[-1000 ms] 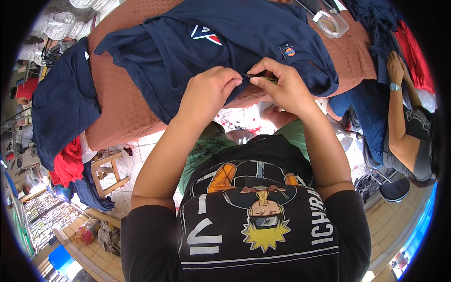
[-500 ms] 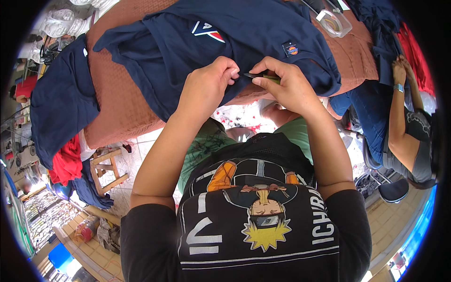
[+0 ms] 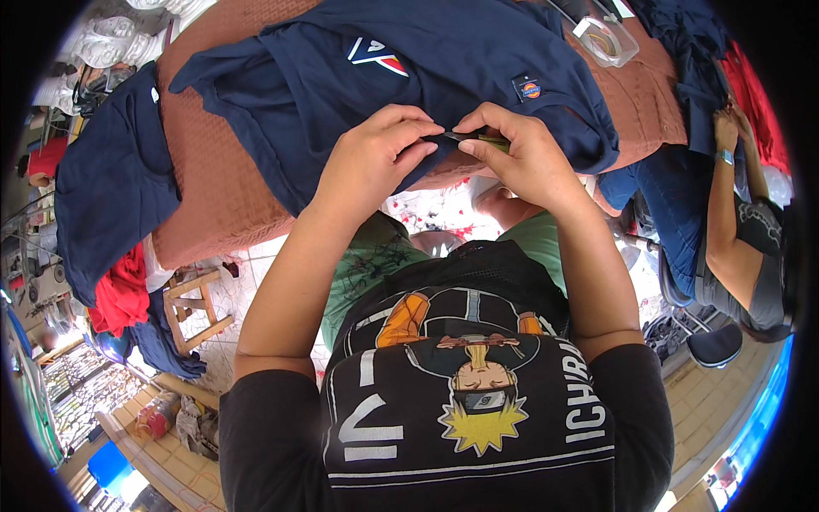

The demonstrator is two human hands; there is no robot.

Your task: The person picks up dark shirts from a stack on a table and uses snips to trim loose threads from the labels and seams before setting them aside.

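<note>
My left hand and right hand pinch the navy shirt's hem at six o'clock on the tabletop; right also holds a small tool. Work barely begun.

Bare brown worktop lies free to the left of the navy garment, while a clear plastic tape dispenser and a seated person's arm crowd the right side.

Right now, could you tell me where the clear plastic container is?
In the head view, the clear plastic container sits at the top right on the brown table, just beyond the navy shirt and well past the right hand.
</note>
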